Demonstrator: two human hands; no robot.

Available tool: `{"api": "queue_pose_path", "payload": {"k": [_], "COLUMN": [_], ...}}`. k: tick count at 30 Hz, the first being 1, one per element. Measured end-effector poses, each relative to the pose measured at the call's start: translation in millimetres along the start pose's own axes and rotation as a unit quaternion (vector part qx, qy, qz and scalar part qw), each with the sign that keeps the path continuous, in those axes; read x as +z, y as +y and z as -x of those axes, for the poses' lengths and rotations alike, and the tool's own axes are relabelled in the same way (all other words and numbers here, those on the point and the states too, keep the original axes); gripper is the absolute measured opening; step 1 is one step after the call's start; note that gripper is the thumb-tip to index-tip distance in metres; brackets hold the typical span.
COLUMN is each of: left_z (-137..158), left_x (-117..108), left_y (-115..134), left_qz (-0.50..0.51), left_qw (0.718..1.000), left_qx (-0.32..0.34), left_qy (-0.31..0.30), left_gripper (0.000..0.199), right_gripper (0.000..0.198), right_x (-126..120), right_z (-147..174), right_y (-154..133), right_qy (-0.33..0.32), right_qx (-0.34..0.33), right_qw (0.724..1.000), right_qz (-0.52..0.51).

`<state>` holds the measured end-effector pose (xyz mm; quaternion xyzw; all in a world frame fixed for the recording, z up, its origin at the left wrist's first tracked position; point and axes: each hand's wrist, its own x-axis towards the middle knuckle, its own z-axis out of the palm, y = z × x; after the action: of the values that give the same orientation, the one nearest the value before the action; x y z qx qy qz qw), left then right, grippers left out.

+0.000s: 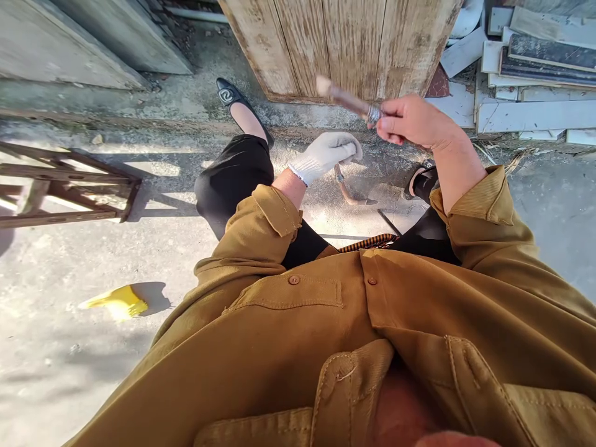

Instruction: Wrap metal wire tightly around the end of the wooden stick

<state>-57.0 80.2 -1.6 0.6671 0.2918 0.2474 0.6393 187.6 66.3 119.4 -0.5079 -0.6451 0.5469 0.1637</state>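
Note:
My left hand (325,155), in a white knit glove, is curled low in front of my legs, its palm side hidden. A slim brown bent tool (350,194) with a metal collar shows just below the glove. Whether the glove grips it or it lies on the ground behind, I cannot tell. My bare right hand (410,124) is closed round a wooden-handled tool (348,99) with wire wound near my fingers. Its pale end points up and left, blurred by motion; the rest is hidden in my hand.
A worn wooden plank panel (344,43) stands ahead. Stacked boards (549,81) lie at the upper right. On the left are a wooden stool-like frame (65,180) and a yellow object (118,302) on the concrete. Orange-black cord (370,242) shows between my legs.

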Motion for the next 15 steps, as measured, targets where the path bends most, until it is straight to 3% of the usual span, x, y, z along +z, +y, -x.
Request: {"api": "queue_pose_path", "payload": {"k": [3,5,7,9,12,15], "left_z": [3,7,12,15,17,14], "left_x": [13,15,11,2,-13,-21], "left_y": [11,21,29,33,31,25], "left_qz": [-0.03,-0.06,-0.08,-0.093,-0.087,-0.067], "left_qw": [0.997,0.992,0.99,0.991,0.994,0.996], "left_qx": [-0.042,-0.059,-0.061,-0.053,-0.048,-0.058], "left_qy": [-0.061,-0.095,-0.102,-0.079,-0.04,-0.023], "left_gripper": [0.018,0.019,0.022,0.024,0.025,0.023], "right_gripper": [0.03,0.032,0.035,0.032,0.026,0.029], "right_x": [0,1,1,0,-1,-1], "right_z": [-5,-9,-13,-14,-14,-12], "right_y": [2,4,7,11,14,10], "right_qy": [0.154,0.165,0.087,-0.055,-0.25,-0.341], "right_qx": [0.032,0.076,0.13,0.165,0.147,0.085], "right_qw": [0.986,0.981,0.953,0.906,0.879,0.884], "right_qz": [-0.055,0.066,0.26,0.386,0.379,0.308]}}
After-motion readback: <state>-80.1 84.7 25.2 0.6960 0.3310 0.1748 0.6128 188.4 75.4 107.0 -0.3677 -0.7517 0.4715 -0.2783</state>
